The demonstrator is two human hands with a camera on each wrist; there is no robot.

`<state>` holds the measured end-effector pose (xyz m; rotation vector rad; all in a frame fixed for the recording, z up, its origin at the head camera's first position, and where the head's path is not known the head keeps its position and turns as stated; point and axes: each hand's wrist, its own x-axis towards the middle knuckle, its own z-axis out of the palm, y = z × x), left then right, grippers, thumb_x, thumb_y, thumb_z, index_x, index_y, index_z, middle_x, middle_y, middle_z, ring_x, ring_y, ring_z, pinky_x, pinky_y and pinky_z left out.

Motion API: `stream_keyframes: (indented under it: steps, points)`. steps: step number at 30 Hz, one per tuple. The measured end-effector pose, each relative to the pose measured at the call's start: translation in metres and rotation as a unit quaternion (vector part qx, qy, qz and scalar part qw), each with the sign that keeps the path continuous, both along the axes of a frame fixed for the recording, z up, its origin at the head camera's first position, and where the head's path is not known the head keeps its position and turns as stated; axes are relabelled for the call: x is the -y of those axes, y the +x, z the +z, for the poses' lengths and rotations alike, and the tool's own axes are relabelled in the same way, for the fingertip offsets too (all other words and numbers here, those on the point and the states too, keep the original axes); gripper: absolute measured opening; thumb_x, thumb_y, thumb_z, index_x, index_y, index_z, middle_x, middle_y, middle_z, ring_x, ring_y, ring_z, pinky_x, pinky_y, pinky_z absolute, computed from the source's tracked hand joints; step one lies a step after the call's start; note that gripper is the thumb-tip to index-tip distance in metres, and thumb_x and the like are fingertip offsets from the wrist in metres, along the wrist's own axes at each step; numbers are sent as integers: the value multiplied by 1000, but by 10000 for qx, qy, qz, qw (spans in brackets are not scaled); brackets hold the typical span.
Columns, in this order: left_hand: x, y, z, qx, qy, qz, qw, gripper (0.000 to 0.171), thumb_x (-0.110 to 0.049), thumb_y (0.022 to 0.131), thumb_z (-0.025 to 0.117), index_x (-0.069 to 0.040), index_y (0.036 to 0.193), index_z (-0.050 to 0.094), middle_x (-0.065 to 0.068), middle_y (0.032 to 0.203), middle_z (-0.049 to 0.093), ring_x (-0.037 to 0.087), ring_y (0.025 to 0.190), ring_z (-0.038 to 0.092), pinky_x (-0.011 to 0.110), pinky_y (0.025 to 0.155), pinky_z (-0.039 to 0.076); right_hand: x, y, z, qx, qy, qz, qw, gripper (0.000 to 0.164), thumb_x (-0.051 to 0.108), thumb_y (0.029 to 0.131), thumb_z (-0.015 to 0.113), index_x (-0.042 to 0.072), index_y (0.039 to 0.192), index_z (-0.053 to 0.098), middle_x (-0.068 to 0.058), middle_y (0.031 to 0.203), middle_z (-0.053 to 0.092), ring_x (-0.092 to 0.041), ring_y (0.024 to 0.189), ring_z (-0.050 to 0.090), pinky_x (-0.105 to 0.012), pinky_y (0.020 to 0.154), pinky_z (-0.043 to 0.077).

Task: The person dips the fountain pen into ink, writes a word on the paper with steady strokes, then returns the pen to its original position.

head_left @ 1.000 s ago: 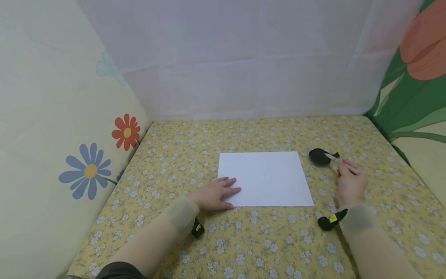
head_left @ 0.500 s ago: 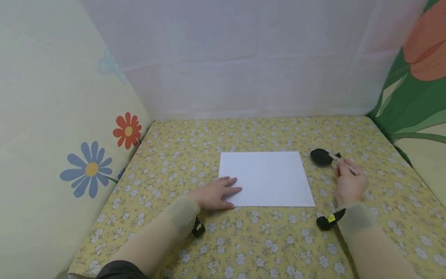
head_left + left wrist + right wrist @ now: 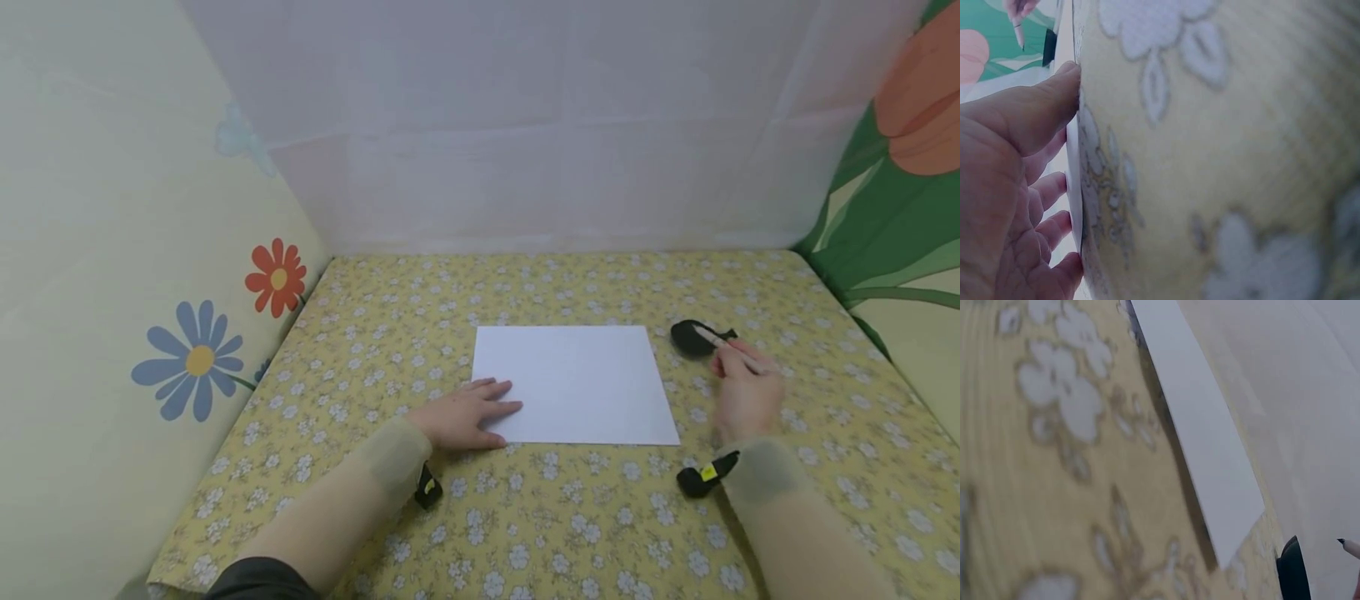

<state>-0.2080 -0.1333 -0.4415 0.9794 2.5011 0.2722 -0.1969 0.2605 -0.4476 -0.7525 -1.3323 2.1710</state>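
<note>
Where the left hand [image 3: 459, 418] rests: at the near left corner of the white sheet, fingers spread over the paper and thumb along its near edge; as I read my feeds, it presses without gripping anything.
White sheet [image 3: 581, 383]: lies on the flowered tablecloth [image 3: 570, 492] between both hands, and I can make out no mark on it in any view.
Black dish-like thing [image 3: 684, 337]: sits just right of the sheet's far right corner, apart from the paper; I cannot see what, if anything, it contains.
Pen-like tool [image 3: 711, 337]: pale shaft, dark point, pen or brush, I cannot tell which; my wrist views put its tip above the black thing, not touching it.
Right hand [image 3: 748, 400]: curled, pinching the tool's shaft, well off the paper.
Sheet and tool, progress: paper laid out and steadied, tool taken up, so I count the setting-up as done; with the white face bare, I judge this an early stage, the work on it left.
</note>
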Motion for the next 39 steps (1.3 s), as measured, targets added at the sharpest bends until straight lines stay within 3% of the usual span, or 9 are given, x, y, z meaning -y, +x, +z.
stream_keyframes:
  steps: [4, 8, 16, 22, 27, 34, 39]
  points:
    - [0, 0, -1, -11, -13, -10, 10000, 65, -54, 93, 55, -36, 150, 30, -7, 161, 6, 21, 147, 2, 48, 116, 15, 9, -1, 1, -137, -41, 24, 9999, 37, 7, 86, 71, -1, 122, 63, -11, 118, 58, -18, 90, 62, -22, 71, 54]
    - [0, -1, -1, -9, -24, -17, 10000, 65, -54, 93, 55, -36, 150, 30, -8, 161, 6, 20, 147, 2, 48, 116, 15, 16, -1, 4, 157, 75, 227, 9996, 39, 12, 86, 73, 2, 122, 64, -8, 124, 55, -16, 92, 61, -23, 76, 53]
    - [-1, -1, -1, -25, -17, -10, 10000, 66, -55, 92, 55, -36, 150, 31, -7, 161, 7, 22, 147, 3, 49, 116, 14, 33, 0, 7, 333, 617, 708, 9950, 41, 15, 88, 70, 0, 126, 61, -7, 109, 62, -18, 91, 62, -23, 78, 53]
    - [-2, 0, 0, -54, -10, -1, 10000, 66, -54, 92, 56, -35, 150, 32, -6, 161, 8, 22, 147, 4, 49, 116, 14, 46, 1, 8, 418, 1032, 1026, 9885, 48, 27, 85, 75, 0, 123, 63, -3, 113, 60, -17, 87, 58, -28, 79, 49]
    - [-2, 1, 2, -57, -30, 9, 10000, 66, -54, 92, 57, -35, 150, 32, -6, 161, 8, 22, 147, 4, 49, 116, 14, 52, 0, 9, 385, 1348, 1075, 9843, 39, 24, 87, 73, 0, 117, 65, -2, 111, 59, -15, 83, 57, -27, 75, 49]
    - [-2, 2, 3, -64, -53, 9, 10000, 66, -54, 92, 56, -34, 150, 32, -6, 161, 8, 23, 147, 4, 50, 116, 13, 62, 2, 15, 436, 1391, 1395, 9794, 30, 24, 85, 75, 5, 106, 66, -4, 99, 63, -17, 84, 58, -25, 73, 51]
    - [-2, 1, 2, -71, -45, -8, 10000, 66, -54, 92, 56, -34, 150, 32, -6, 161, 8, 23, 147, 4, 49, 116, 13, 74, 2, 16, 245, 1375, 1488, 9790, 30, 16, 88, 72, -3, 110, 63, -4, 97, 62, -17, 82, 60, -24, 73, 52]
